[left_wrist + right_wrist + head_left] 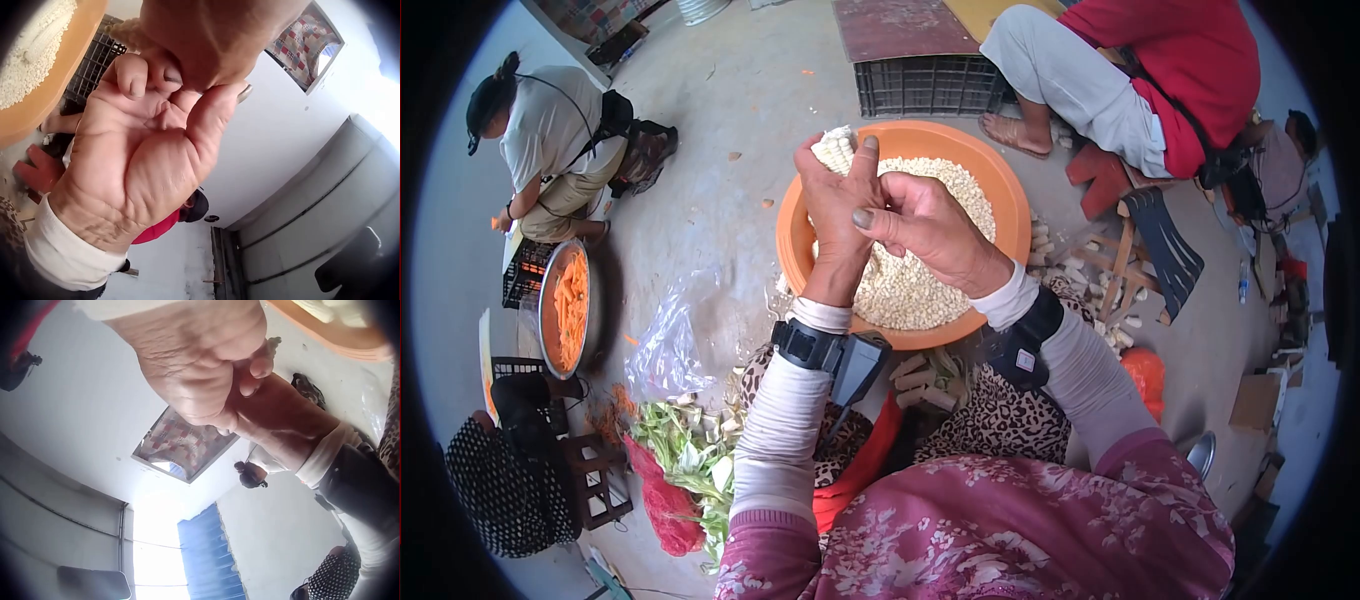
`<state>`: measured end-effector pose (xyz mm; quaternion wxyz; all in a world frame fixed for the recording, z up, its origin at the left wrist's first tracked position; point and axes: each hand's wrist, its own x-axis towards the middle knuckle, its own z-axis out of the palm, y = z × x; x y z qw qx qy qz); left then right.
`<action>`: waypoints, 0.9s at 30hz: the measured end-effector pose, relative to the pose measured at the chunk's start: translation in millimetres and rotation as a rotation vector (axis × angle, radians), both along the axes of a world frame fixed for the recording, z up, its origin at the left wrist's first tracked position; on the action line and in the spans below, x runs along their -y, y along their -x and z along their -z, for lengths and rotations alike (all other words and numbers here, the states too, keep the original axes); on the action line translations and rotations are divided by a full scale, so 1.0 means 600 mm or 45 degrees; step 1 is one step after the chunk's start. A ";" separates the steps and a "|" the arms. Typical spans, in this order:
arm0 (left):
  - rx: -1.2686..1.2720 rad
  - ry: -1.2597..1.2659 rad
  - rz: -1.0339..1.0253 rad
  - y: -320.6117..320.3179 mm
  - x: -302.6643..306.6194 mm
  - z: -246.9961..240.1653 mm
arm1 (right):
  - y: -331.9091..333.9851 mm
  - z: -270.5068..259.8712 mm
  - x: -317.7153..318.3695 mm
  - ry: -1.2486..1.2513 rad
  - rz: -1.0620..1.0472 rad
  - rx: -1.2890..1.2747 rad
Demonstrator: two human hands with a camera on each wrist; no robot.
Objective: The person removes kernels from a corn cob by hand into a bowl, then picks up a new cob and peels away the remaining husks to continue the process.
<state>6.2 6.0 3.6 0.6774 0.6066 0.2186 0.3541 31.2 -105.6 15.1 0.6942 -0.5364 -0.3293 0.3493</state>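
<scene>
Floor (pixel 700 190): grey, hard, spreading out left of your fingers; pale plain wall (pixel 275 137) beyond them. Orange basin (pixel 1012 225), round and smooth, sits below your fingers, heaped with small pale kernels (pixel 920 297). Farther left: crumpled clear plastic bag (pixel 665 345), then metal bowl (pixel 587 335) of orange strips. Ahead: black lattice crate (pixel 930 88). Your left hand (pixel 840 215) is clamped on a whitish, knobbly corn cob (pixel 836 150), above the basin. Your right hand (pixel 935 228) meets it, fingers curled; cannot tell whether they grip anything.
</scene>
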 end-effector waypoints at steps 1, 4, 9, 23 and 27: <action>0.016 0.008 0.003 0.000 0.000 0.000 | 0.000 -0.001 0.000 -0.011 -0.008 -0.005; -0.024 -0.042 -0.021 -0.002 -0.004 0.003 | -0.001 -0.006 0.004 0.007 -0.064 -0.038; -0.138 -0.171 -0.077 0.001 -0.006 -0.003 | 0.004 0.001 -0.003 -0.030 -0.034 0.116; -0.086 -0.160 -0.038 0.002 -0.009 -0.007 | 0.005 0.012 -0.007 -0.070 -0.018 0.162; -0.107 -0.370 -0.080 0.007 -0.002 -0.005 | -0.001 0.015 -0.003 -0.013 0.036 0.323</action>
